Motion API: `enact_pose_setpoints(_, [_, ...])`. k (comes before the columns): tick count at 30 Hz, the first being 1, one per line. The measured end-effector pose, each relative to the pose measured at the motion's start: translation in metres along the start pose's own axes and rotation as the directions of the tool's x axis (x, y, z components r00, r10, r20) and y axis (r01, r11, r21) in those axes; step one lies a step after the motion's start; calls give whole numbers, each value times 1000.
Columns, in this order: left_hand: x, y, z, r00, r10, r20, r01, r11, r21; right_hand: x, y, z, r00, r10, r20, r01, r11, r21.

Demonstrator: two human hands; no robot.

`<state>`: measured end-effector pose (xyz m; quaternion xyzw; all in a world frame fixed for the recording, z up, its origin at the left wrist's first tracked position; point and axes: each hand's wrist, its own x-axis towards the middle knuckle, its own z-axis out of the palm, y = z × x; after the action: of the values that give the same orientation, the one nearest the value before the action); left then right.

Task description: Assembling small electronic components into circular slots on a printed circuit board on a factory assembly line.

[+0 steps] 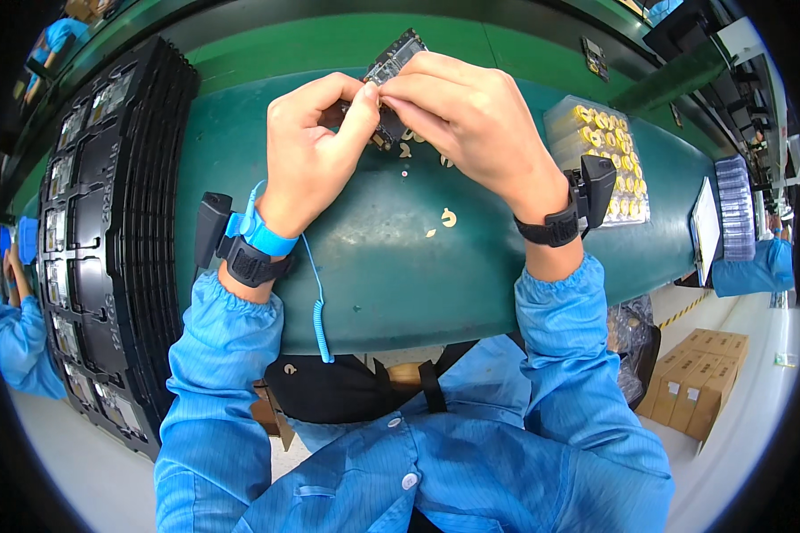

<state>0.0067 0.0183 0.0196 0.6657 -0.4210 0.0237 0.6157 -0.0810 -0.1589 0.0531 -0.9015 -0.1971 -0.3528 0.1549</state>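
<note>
Above the far part of the green mat, my left hand [316,147] grips a dark circuit board [396,60] between thumb and fingers. The board is tilted, and its middle is hidden behind my hands. My right hand [471,120] is closed in a pinch over the board, its fingertips close to my left thumb. Whatever sits between those fingertips is too small to make out. Beneath the hands, small pale cut-out pieces lie scattered, among them a ring-shaped piece [449,218]. A blue wrist strap [262,233] with a coiled cord [319,324] circles my left wrist.
A tall stack of black trays [98,240] holding parts stands at the left. Clear plastic trays with yellow round pieces [627,164] sit at the right. Another board [595,58] lies at the far right. Cardboard boxes [693,382] stand on the floor; people in blue work nearby.
</note>
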Motion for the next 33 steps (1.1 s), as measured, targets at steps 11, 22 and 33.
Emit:
enact_pose_setpoints(11, [1,2,-2,995,-93,-22,89,986,-138,1,1,1,998,54,-39,-49,994,102])
enact_pose_setpoints(22, [1,4,-1,999,-39,-39,31,984,-173,1,3,3,998,6,-69,-1,996,86])
enact_pose_setpoints(33, [0,5,-1,997,-63,-32,55,973,-226,3,-3,5,992,-20,-125,26,999,48])
